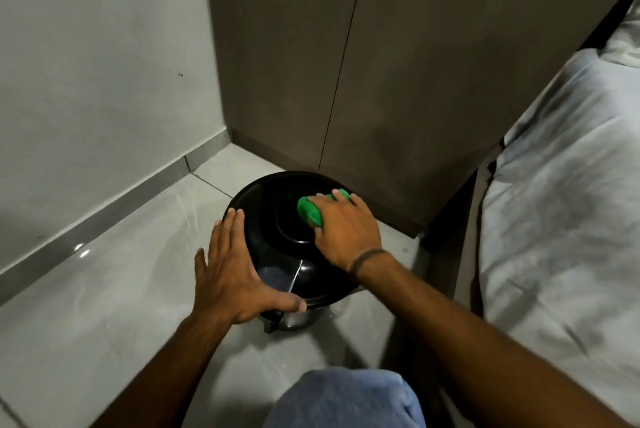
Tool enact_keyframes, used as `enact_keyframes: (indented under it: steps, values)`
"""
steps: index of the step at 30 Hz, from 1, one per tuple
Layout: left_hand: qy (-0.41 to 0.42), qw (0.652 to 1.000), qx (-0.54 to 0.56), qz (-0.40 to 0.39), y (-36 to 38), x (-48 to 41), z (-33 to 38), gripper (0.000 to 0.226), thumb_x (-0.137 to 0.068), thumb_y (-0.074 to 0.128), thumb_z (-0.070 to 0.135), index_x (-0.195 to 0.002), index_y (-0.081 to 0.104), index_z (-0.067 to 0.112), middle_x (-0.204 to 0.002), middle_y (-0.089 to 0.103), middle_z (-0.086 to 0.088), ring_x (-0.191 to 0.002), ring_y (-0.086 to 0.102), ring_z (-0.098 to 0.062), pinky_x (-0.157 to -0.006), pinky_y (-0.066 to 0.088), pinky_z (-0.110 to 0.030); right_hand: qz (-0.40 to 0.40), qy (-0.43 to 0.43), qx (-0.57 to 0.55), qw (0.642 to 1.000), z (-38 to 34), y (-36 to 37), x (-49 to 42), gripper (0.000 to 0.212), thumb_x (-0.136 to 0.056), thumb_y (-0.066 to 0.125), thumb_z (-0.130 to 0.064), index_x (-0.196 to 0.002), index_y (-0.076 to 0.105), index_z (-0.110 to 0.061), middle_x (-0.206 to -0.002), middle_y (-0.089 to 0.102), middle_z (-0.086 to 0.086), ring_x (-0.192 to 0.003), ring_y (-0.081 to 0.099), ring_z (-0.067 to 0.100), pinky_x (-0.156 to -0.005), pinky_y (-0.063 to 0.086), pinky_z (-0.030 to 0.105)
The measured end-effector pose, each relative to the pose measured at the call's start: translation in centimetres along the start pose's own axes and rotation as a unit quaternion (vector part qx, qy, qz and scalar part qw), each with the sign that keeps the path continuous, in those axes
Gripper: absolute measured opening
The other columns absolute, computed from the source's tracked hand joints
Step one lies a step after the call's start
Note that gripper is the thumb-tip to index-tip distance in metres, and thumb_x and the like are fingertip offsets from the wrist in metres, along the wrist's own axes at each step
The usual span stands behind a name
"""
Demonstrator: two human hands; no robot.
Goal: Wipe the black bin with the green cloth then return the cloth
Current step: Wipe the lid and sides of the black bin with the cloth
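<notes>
A: Centre of the frame, just below the middle: the black bin [277,219] sits on the pale tiled floor [121,289], close to the brown wardrobe [398,81] that fills the upper middle.

B: Right hand [346,230] lies flat on the domed lid, fingers a little apart, pressing the green cloth [310,212] against it. Left hand [232,275] braces the near-left rim, fingers together, thumb out along the edge.

A: The risk?

B: That lid is smooth, glossy plastic, rounded. Push hard off-centre and I reckon the swing flap near the left thumb could tip inward, or the light bin could skate on those shiny tiles.

A: And the cloth?

B: Soft, bunched small; it could slip out sideways. White bedding [554,202] lies at right.
</notes>
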State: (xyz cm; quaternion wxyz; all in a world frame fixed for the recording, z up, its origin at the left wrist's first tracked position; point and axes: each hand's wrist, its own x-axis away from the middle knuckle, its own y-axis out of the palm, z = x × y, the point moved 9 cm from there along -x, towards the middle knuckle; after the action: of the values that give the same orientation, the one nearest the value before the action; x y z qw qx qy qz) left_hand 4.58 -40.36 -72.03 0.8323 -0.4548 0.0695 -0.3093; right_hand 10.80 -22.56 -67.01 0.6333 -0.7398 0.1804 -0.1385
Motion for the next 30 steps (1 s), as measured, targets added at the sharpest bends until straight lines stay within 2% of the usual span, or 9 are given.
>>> enact_keyframes:
  steps: [5,10,13,17,20,22,26,28,30]
  values:
    - [0.005,1.0,0.005,0.003,0.0,0.1,0.1,0.182,-0.021,0.081,0.084,-0.166,-0.014,0.03,-0.181,-0.008,0.002,-0.167,-0.006,-0.025,-0.132,0.018,-0.065,0.036,0.006,-0.027,0.999,-2.2,0.8,6.5,0.062,-0.075,0.074,-0.026,-0.135,0.061,-0.023,-0.135,0.07,0.003,-0.134,0.06,0.028,-0.118,0.037,0.046]
    - [0.012,1.0,0.008,-0.001,0.1,0.0,-0.2,0.185,-0.02,0.084,0.088,-0.165,-0.015,0.031,-0.181,-0.009,0.002,-0.167,-0.006,-0.026,-0.132,0.019,-0.064,0.019,0.042,-0.036,0.998,0.3,0.6,-0.2,0.061,-0.091,0.063,-0.023,-0.15,0.047,-0.023,-0.161,0.047,0.003,-0.153,0.035,0.026,-0.128,0.021,0.042]
    - [0.011,1.0,0.013,-0.003,0.3,-0.2,-0.1,0.184,-0.021,0.086,0.086,-0.165,-0.016,0.032,-0.18,-0.011,0.003,-0.167,-0.007,-0.026,-0.132,0.018,-0.064,0.026,-0.009,-0.062,0.998,-3.3,0.5,-4.1,0.063,-0.094,0.061,-0.022,-0.154,0.042,-0.02,-0.165,0.04,0.004,-0.155,0.028,0.025,-0.129,0.018,0.041]
    - [0.007,1.0,0.011,0.0,0.6,-0.6,-0.5,0.182,-0.022,0.082,0.081,-0.166,-0.017,0.029,-0.18,-0.012,0.004,-0.167,-0.009,-0.022,-0.134,0.014,-0.061,0.019,-0.144,-0.117,0.982,-7.1,2.2,2.4,0.061,-0.096,0.054,-0.031,-0.155,0.042,-0.026,-0.164,0.042,-0.002,-0.156,0.028,0.019,-0.128,0.008,0.033]
    - [0.015,0.999,0.023,0.017,0.6,-0.8,-0.6,0.181,-0.023,0.085,0.077,-0.166,-0.015,0.03,-0.181,-0.009,0.004,-0.167,-0.006,-0.023,-0.133,0.017,-0.062,0.064,-0.132,-0.155,0.977,-2.9,2.4,9.1,0.073,-0.085,0.048,-0.025,-0.156,0.037,-0.039,-0.166,0.037,-0.011,-0.157,0.023,0.012,-0.129,-0.001,0.033]
    - [0.024,0.999,0.028,0.011,0.7,-0.6,-0.6,0.185,-0.022,0.089,0.081,-0.166,-0.016,0.032,-0.18,-0.011,0.006,-0.167,-0.008,-0.023,-0.133,0.017,-0.061,0.101,-0.035,-0.193,0.975,2.0,2.4,9.2,0.073,-0.09,0.053,-0.013,-0.157,0.037,-0.038,-0.168,0.033,-0.011,-0.159,0.019,0.012,-0.131,0.01,0.04]
    - [0.036,0.998,0.044,0.018,0.8,-0.6,-0.9,0.186,-0.022,0.089,0.085,-0.166,-0.016,0.033,-0.18,-0.011,0.007,-0.167,-0.008,-0.024,-0.133,0.018,-0.06,0.131,0.137,-0.325,0.927,7.9,1.4,0.8,0.041,-0.1,0.063,-0.028,-0.141,0.062,-0.027,-0.146,0.063,-0.005,-0.138,0.056,0.017,-0.114,0.041,0.028]
    - [0.032,0.999,0.036,0.024,0.9,-0.8,-0.8,0.187,-0.019,0.087,0.09,-0.165,-0.018,0.035,-0.18,-0.011,0.008,-0.167,-0.008,-0.023,-0.133,0.017,-0.06,0.121,0.119,-0.279,0.945,6.2,0.6,-3.8,0.034,-0.097,0.064,-0.037,-0.13,0.068,-0.032,-0.133,0.07,-0.006,-0.124,0.065,0.019,-0.102,0.045,0.024]
    - [0.019,0.999,0.028,0.018,0.8,-1.2,-0.9,0.19,-0.016,0.081,0.096,-0.164,-0.022,0.036,-0.179,-0.015,0.011,-0.166,-0.011,-0.021,-0.133,0.012,-0.059,0.105,0.025,-0.191,0.976,2.1,-0.2,-7.7,0.036,-0.094,0.062,-0.044,-0.126,0.07,-0.031,-0.132,0.071,-0.004,-0.124,0.065,0.023,-0.107,0.047,0.034]
